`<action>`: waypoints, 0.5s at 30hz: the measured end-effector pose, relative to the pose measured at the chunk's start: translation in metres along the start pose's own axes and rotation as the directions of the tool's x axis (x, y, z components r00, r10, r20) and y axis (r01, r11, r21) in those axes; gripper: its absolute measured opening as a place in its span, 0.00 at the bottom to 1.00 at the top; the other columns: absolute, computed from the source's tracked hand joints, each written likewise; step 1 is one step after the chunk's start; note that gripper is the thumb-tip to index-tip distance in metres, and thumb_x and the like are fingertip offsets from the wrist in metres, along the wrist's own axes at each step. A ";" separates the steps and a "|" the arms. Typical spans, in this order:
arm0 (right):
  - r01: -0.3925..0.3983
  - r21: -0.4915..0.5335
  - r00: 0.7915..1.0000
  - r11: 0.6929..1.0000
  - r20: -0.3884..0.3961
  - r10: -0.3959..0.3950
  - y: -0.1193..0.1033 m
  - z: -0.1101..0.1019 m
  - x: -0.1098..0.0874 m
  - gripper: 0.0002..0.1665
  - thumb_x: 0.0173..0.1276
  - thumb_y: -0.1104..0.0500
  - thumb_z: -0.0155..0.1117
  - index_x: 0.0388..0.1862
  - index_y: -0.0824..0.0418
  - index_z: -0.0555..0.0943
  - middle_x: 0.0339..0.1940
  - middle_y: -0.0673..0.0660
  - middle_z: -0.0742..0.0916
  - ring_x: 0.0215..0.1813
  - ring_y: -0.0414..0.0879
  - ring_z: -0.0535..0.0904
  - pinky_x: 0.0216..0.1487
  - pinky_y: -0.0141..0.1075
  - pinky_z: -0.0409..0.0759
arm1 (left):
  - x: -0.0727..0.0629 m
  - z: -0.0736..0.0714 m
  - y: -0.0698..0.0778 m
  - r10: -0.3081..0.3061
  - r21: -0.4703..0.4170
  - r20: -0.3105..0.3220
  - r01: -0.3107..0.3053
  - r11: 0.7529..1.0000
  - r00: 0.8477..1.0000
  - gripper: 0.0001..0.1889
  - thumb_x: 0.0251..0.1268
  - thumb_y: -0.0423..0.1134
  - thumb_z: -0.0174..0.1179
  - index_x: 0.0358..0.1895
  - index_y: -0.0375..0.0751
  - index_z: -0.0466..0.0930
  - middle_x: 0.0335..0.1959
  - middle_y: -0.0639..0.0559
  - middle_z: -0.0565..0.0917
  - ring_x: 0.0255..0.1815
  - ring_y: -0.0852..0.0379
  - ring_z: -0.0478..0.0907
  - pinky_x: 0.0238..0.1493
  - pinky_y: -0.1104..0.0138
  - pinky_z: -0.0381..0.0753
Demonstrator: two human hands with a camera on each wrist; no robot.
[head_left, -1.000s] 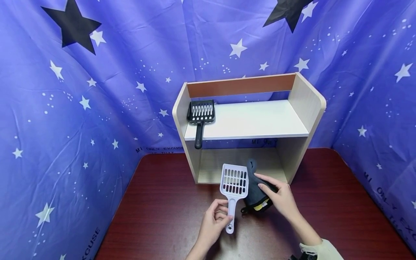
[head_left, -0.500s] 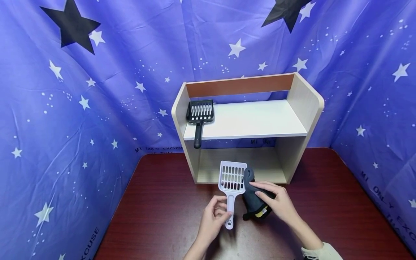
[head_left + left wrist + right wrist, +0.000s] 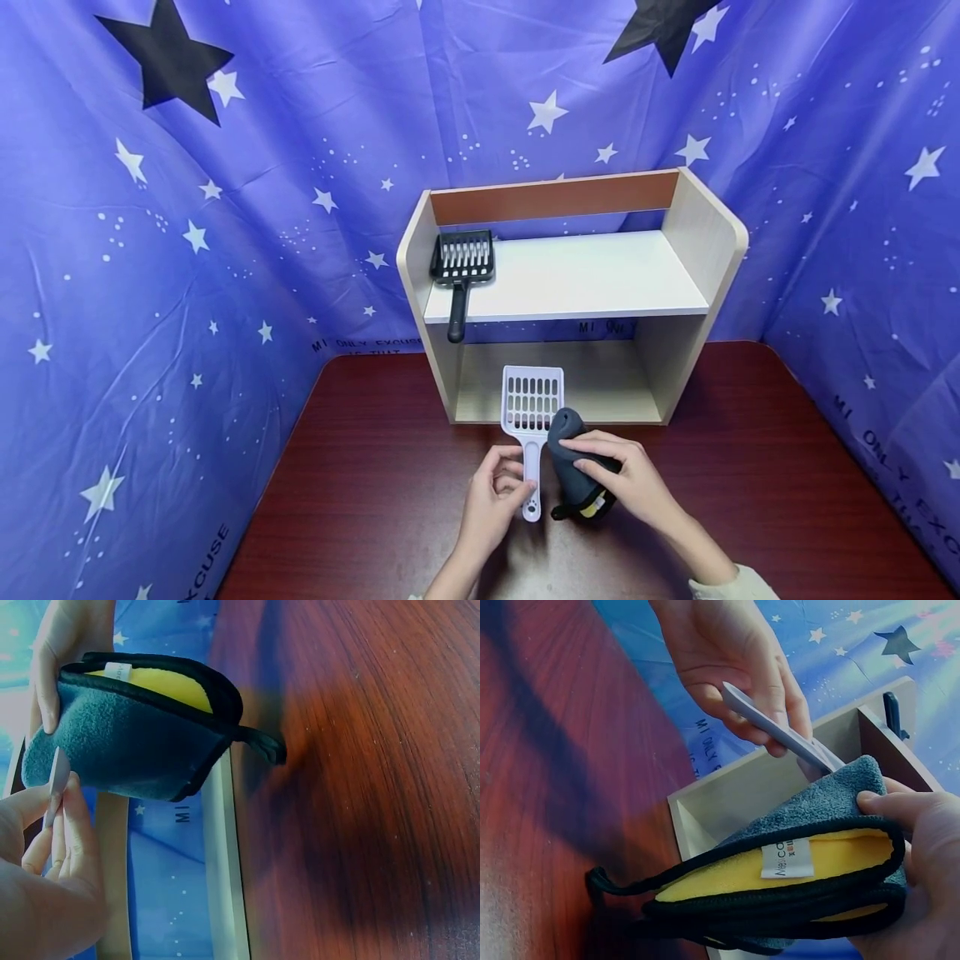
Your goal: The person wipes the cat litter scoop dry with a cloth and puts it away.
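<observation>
My left hand (image 3: 483, 500) pinches the handle of a pale lilac slotted litter scoop (image 3: 532, 452), its head raised toward the shelf. In the left wrist view the scoop shows only edge-on. My right hand (image 3: 626, 477) grips a folded dark grey-blue cleaning cloth (image 3: 574, 483) with black edging, a corner loop and a yellow inner side. A white label (image 3: 787, 859) shows on that yellow side in the right wrist view. The cloth lies against the scoop's right edge, near where head meets handle. Whether it presses there cannot be told.
Behind my hands stands a two-level wooden shelf (image 3: 570, 275). A black slotted scoop (image 3: 461, 310) lies at the left of its upper board, handle jutting over the front. The dark red table (image 3: 360, 500) extends to both sides; a blue star-patterned curtain (image 3: 262, 208) surrounds it.
My right hand has moved the cloth down and left, from beside the scoop's head toward its handle. The scoop has risen slightly in view. My left hand keeps its pinch.
</observation>
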State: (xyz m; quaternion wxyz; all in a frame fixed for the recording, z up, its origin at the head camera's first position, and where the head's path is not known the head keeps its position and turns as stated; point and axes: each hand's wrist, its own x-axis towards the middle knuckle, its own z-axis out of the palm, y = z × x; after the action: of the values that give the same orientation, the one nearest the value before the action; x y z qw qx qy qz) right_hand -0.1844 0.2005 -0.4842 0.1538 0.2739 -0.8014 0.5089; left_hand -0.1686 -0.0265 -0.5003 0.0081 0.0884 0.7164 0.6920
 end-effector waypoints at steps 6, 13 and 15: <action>0.054 0.006 0.998 0.999 0.012 -0.054 -0.001 0.006 0.001 0.19 0.63 0.71 0.67 0.52 0.57 0.87 0.48 0.56 0.90 0.53 0.33 0.82 0.54 0.18 0.75 | 0.000 0.001 0.001 0.015 0.004 -0.012 -0.015 1.000 1.000 0.22 0.54 0.24 0.68 0.54 0.34 0.76 0.38 0.33 0.84 0.25 0.69 0.80 0.25 0.79 0.74; 0.076 0.006 0.996 0.997 0.035 -0.076 -0.002 0.007 -0.002 0.18 0.62 0.71 0.68 0.50 0.58 0.87 0.45 0.55 0.90 0.51 0.34 0.83 0.54 0.18 0.75 | 0.001 -0.001 0.002 0.011 0.017 -0.011 -0.011 1.000 1.000 0.22 0.54 0.24 0.68 0.54 0.35 0.77 0.39 0.33 0.85 0.26 0.69 0.81 0.28 0.79 0.77; 0.084 0.001 0.996 0.996 0.033 -0.084 -0.002 0.006 -0.003 0.19 0.62 0.72 0.68 0.50 0.58 0.87 0.44 0.55 0.90 0.51 0.34 0.83 0.54 0.17 0.75 | 0.002 -0.001 0.002 0.013 0.014 -0.015 -0.012 1.000 1.000 0.22 0.54 0.23 0.68 0.54 0.35 0.77 0.39 0.33 0.85 0.26 0.69 0.81 0.29 0.79 0.79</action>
State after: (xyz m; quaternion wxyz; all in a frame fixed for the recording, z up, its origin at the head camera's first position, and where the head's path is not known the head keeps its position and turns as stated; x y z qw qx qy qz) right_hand -0.1805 0.1949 -0.4870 0.1619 0.3155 -0.7917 0.4974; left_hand -0.1701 -0.0276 -0.4982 -0.0021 0.0879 0.7207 0.6876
